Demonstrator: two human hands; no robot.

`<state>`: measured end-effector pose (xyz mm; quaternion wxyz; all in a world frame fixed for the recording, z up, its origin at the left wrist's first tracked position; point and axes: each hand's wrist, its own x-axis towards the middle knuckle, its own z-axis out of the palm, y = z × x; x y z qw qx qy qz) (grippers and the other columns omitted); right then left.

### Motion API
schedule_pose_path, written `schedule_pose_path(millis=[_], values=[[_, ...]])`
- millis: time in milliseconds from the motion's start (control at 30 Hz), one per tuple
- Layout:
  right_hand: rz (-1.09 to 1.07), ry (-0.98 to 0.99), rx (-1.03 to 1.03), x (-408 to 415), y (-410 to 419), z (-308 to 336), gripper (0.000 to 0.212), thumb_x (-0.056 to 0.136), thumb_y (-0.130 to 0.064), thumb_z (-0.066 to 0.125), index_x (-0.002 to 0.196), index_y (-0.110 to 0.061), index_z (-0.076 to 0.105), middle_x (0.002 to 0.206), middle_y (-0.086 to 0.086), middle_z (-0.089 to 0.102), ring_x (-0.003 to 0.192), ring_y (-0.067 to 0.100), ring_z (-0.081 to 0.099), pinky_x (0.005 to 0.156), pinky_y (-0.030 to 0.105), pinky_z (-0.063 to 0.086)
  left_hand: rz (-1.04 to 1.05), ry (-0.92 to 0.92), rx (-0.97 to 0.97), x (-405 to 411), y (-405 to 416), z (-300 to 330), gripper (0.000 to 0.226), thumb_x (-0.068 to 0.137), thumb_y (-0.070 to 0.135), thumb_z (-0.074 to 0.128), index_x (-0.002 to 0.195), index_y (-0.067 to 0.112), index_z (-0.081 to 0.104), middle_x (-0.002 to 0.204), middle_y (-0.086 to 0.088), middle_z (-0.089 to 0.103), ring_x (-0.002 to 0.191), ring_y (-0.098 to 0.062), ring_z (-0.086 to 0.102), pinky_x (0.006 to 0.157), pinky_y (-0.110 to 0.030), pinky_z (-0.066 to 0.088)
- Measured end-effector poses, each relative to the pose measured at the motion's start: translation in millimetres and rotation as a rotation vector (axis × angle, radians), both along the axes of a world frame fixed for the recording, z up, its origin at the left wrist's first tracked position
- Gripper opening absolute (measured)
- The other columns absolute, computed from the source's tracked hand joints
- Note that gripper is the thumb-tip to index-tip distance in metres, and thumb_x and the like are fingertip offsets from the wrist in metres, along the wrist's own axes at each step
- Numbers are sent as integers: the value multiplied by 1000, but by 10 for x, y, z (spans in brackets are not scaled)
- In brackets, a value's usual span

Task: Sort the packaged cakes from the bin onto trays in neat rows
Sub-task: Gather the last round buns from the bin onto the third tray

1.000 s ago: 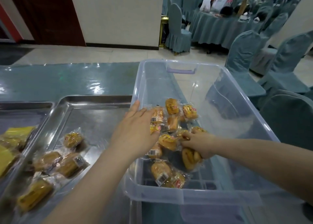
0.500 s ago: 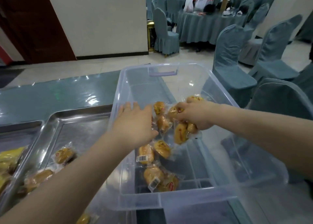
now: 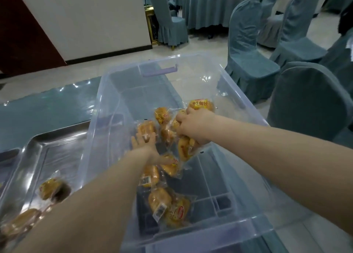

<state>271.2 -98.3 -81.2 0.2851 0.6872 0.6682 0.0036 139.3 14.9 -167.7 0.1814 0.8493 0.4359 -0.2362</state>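
Observation:
A clear plastic bin [image 3: 219, 231] stands on the table and holds several yellow packaged cakes [image 3: 168, 205]. My right hand [image 3: 194, 126] grips a bunch of the packaged cakes [image 3: 186, 149] and holds them above the bin floor. My left hand [image 3: 147, 147] reaches into the bin with its fingers spread, touching loose cakes there. A steel tray [image 3: 57, 138] lies left of the bin with a few packaged cakes [image 3: 50, 187] on it.
A second steel tray [image 3: 7, 157] sits at the far left edge. The table has a glossy teal top [image 3: 44, 109]. Teal-covered chairs [image 3: 309, 103] stand close on the right, and more chairs and a draped table fill the back of the room.
My right hand has lifted its bunch of cakes up off the bin floor. My left hand has moved from the bin's rim down inside among the loose cakes. The view has shifted right.

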Motion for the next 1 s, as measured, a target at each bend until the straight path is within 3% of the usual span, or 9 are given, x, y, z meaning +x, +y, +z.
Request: schedule_pose_path(millis=[167,267,433,567,633,700,800,1000], values=[[14,4,-35,-43,26,-83,56,88,-18,63,140,-23,42,149,13,27,127,41,36,91,46,49,-10,177,-97,-117,-197,-245,129,57,78,64,142,35,-24,140,-17,-47,136,-48,-19,113,-59,6],[39,8,-58,-87,53,-131,54,89,-18,62,139,-22,43,148,12,28,130,41,32,94,47,47,-24,201,-46,-196,-280,-327,124,59,71,69,146,36,-12,138,-22,-46,136,-52,-14,112,-58,12],[15,30,-115,-88,50,-176,61,86,-17,65,141,-26,40,150,12,25,131,42,29,92,51,48,-14,-46,43,-228,-292,-338,63,81,26,70,133,30,34,151,-17,-28,139,-47,1,111,-49,23],[20,43,-110,-91,53,-152,64,84,-19,69,140,-28,40,148,12,28,130,41,31,90,49,50,11,-159,169,-204,-308,-321,38,90,15,59,124,23,44,154,-17,6,134,-42,28,106,-44,35],[30,40,-94,-83,54,-137,61,84,-20,68,139,-28,42,144,11,32,128,40,34,89,46,50,7,-192,207,-175,-301,-292,32,91,17,58,121,20,47,142,-16,27,119,-36,45,99,-41,43],[33,59,-69,-68,54,-109,58,85,-21,68,137,-28,44,142,10,34,126,38,35,88,44,48,12,-215,232,-142,-277,-232,27,89,15,59,115,17,52,131,-12,37,108,-33,51,92,-37,47],[29,102,-32,-49,62,-38,61,84,-21,68,138,-29,41,141,8,36,126,37,36,92,44,45,-28,-197,311,-71,-199,-75,26,87,9,57,113,11,56,127,-14,40,101,-33,54,86,-37,48],[5,157,32,-7,16,133,56,83,-22,64,134,-31,44,138,4,36,120,33,38,92,39,44,-45,-249,342,-8,-91,365,34,80,1,60,113,9,57,132,-17,36,108,-39,54,89,-42,45]])
